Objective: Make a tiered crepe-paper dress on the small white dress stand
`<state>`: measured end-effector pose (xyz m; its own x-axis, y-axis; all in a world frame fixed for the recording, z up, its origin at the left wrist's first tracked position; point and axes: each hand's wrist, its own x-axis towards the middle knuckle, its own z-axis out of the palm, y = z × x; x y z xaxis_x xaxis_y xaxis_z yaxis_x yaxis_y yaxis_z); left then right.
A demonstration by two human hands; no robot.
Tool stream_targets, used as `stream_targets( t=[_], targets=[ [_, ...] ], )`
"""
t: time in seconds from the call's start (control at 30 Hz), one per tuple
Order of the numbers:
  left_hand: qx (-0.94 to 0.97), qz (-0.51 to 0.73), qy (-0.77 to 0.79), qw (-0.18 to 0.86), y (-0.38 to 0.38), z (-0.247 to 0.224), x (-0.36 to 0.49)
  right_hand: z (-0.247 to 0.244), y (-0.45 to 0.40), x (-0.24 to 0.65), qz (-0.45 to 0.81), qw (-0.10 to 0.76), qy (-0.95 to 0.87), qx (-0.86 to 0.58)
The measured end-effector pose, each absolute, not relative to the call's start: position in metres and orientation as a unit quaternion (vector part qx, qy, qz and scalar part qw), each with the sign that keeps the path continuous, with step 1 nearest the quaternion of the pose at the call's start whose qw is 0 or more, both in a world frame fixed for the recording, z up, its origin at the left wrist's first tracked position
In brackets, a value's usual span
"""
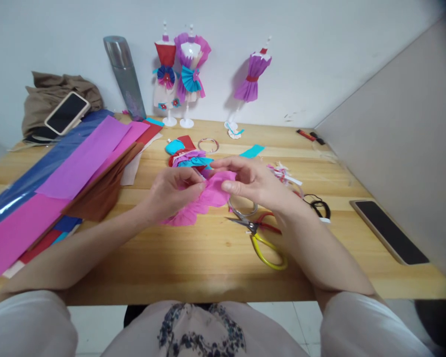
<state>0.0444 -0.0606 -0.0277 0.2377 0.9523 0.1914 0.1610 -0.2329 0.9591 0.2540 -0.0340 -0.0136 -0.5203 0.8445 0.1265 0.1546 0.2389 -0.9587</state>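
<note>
A ruffled strip of pink crepe paper (188,210) hangs between my hands above the middle of the wooden table. My left hand (180,191) pinches its gathered upper edge between thumb and fingertips. The strip's right end lies between the thumb and fingers of my right hand (245,179). Just behind my hands rests a small bundle of blue, red and purple crepe paper (188,153). Scissors (253,228) with one yellow and one red handle lie slightly spread below my right hand, beside a silver ring of wire (250,210).
Crepe sheets (85,158) and a phone (67,113) lie left, near a leaning bottle (124,74). Three dressed mini mannequins (252,77) stand along the wall. Paper scraps (282,173), black cord (321,208) and another phone (390,232) are on the right.
</note>
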Motion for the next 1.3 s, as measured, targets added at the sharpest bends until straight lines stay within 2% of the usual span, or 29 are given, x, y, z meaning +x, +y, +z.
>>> stream_targets(
  t=[0.27,0.47,0.57,0.67,0.87,1.0,1.3],
  targets=[
    [0.571,0.466,0.428,0.523,-0.061,-0.032,0.044,-0.027,-0.026,0.258,0.583,0.356,-0.614,-0.395],
    [0.493,0.489,0.4,0.598,-0.059,-0.038,0.043,-0.027,-0.025,0.261,0.688,0.313,-0.546,-0.363],
    [0.465,0.478,0.394,0.633,-0.058,-0.04,0.043,-0.027,-0.025,0.259,0.72,0.338,-0.497,-0.348],
    [0.446,0.483,0.388,0.646,-0.058,-0.041,0.044,-0.027,-0.024,0.259,0.716,0.363,-0.49,-0.341],
    [0.415,0.493,0.406,0.648,-0.058,-0.041,0.043,-0.025,-0.029,0.257,0.655,0.318,-0.597,-0.336],
    [0.413,0.49,0.415,0.646,-0.06,-0.039,0.044,-0.029,-0.034,0.251,0.625,0.332,-0.615,-0.347],
    [0.389,0.501,0.394,0.665,-0.06,-0.036,0.045,-0.035,-0.028,0.257,0.697,0.328,-0.54,-0.34]
  ],
)
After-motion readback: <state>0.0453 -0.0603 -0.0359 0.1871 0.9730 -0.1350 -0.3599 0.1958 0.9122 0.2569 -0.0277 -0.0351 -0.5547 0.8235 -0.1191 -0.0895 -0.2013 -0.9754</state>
